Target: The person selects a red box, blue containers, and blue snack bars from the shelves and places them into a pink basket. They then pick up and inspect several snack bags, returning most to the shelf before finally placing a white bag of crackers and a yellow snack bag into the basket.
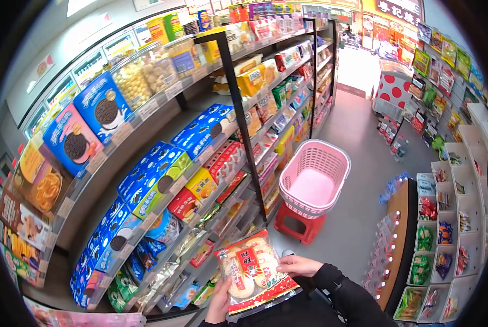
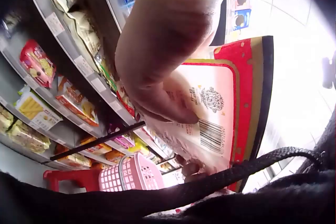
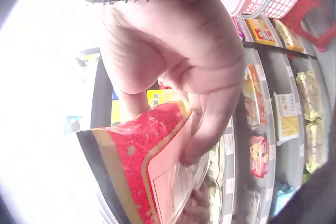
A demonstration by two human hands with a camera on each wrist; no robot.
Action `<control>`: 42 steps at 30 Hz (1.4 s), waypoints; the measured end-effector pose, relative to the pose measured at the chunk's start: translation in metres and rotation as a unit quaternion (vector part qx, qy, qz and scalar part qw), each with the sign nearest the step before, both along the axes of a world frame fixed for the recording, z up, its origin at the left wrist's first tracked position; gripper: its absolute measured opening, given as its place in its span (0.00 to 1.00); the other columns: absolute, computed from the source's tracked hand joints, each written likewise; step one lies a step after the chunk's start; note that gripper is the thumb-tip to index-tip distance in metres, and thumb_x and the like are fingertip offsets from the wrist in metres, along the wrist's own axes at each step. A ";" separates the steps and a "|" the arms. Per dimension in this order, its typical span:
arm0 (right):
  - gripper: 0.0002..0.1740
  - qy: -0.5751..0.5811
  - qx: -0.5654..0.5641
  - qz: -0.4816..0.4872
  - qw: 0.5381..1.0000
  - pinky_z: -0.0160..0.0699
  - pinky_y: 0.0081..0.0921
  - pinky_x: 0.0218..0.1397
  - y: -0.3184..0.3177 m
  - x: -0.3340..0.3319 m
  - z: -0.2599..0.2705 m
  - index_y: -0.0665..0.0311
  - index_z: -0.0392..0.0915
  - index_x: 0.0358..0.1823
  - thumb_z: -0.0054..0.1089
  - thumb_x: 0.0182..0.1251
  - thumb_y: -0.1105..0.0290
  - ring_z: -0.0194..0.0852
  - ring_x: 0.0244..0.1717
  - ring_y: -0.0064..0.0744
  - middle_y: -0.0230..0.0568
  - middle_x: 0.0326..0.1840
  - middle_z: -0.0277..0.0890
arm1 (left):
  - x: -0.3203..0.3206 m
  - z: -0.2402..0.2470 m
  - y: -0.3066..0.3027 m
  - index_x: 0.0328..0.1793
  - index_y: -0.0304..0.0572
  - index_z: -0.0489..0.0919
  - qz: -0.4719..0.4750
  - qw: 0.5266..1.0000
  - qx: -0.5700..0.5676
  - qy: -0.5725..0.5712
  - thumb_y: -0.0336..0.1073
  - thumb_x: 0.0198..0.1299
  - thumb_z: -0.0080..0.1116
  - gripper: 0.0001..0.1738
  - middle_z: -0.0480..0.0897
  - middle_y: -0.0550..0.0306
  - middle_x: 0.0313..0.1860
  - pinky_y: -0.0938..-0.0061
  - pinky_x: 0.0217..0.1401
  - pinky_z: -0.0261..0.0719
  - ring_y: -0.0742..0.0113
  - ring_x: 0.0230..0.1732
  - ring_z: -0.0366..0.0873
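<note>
Both sides of a Want Want rice-cracker bag [image 1: 250, 268], at seven o'clock from the pink basket [image 1: 316, 188], are clamped between thumb and fingers by left hand [image 1: 219, 300] and right hand [image 1: 300, 266]; crackers [image 1: 244, 287] could be broken by too tight a squeeze.

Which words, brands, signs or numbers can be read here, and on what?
"旺旺": the held snack bag.
"奥利奥", it seems: the blue cookie box.
"粤记", the rest unclear: the shop sign outside.
Too small or blurred: the shelf price tags and any digits by the bag's barcode.
</note>
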State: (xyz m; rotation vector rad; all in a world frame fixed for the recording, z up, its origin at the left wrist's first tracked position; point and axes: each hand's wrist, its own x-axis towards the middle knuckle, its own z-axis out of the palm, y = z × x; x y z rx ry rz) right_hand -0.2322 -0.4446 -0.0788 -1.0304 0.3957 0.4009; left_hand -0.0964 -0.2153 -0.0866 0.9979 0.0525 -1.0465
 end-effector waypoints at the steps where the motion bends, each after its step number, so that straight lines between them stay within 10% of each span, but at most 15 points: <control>1: 0.20 -0.003 0.003 -0.004 1.000 0.66 0.15 0.44 -0.003 -0.002 0.000 0.65 0.65 0.47 0.52 0.57 0.61 0.65 0.43 0.14 0.28 0.43 0.68 | 0.001 0.002 -0.004 0.56 0.32 0.59 -0.004 1.000 0.002 0.000 0.33 0.56 0.46 0.23 0.70 0.48 0.50 0.70 0.49 0.70 0.63 0.47 0.70; 15: 0.22 -0.007 0.165 -0.196 0.967 0.64 0.24 0.54 -0.136 -0.015 -0.038 0.71 0.57 0.53 0.47 0.59 0.67 0.65 0.50 0.28 0.44 0.51 0.65 | 0.022 0.006 -0.176 0.57 0.33 0.58 -0.053 0.998 0.003 0.020 0.32 0.57 0.44 0.22 0.69 0.47 0.50 0.72 0.50 0.69 0.62 0.49 0.69; 23: 0.17 0.015 0.150 -0.262 0.953 0.70 0.29 0.49 -0.250 -0.013 -0.024 0.75 0.60 0.47 0.45 0.59 0.72 0.70 0.44 0.32 0.48 0.44 0.68 | 0.037 -0.027 -0.311 0.54 0.33 0.61 -0.109 0.971 -0.003 0.212 0.41 0.58 0.43 0.23 0.69 0.47 0.52 0.71 0.49 0.70 0.62 0.48 0.70; 28: 0.16 0.015 0.135 -0.352 0.926 0.73 0.27 0.45 -0.303 -0.003 -0.039 0.73 0.60 0.45 0.46 0.59 0.72 0.71 0.42 0.32 0.46 0.43 0.68 | 0.040 -0.036 -0.367 0.58 0.29 0.56 -0.028 0.963 -0.107 0.248 0.54 0.57 0.32 0.34 0.60 0.43 0.59 0.59 0.63 0.50 0.53 0.60 0.57; 35: 0.14 0.081 0.002 -0.377 0.923 0.77 0.22 0.28 -0.358 0.020 -0.092 0.68 0.62 0.42 0.48 0.58 0.69 0.74 0.30 0.27 0.39 0.34 0.70 | 0.047 -0.093 -0.409 0.49 0.28 0.63 0.065 0.952 -0.024 0.297 0.47 0.54 0.42 0.27 0.67 0.39 0.50 0.57 0.58 0.58 0.47 0.54 0.63; 42: 0.13 0.157 -0.007 -0.393 0.906 0.75 0.23 0.26 -0.397 0.051 -0.159 0.63 0.64 0.41 0.49 0.58 0.65 0.72 0.29 0.28 0.36 0.33 0.70 | 0.046 -0.115 -0.459 0.47 0.41 0.65 -0.047 0.979 0.080 0.180 0.46 0.49 0.52 0.22 0.67 0.52 0.43 0.70 0.49 0.66 0.59 0.46 0.66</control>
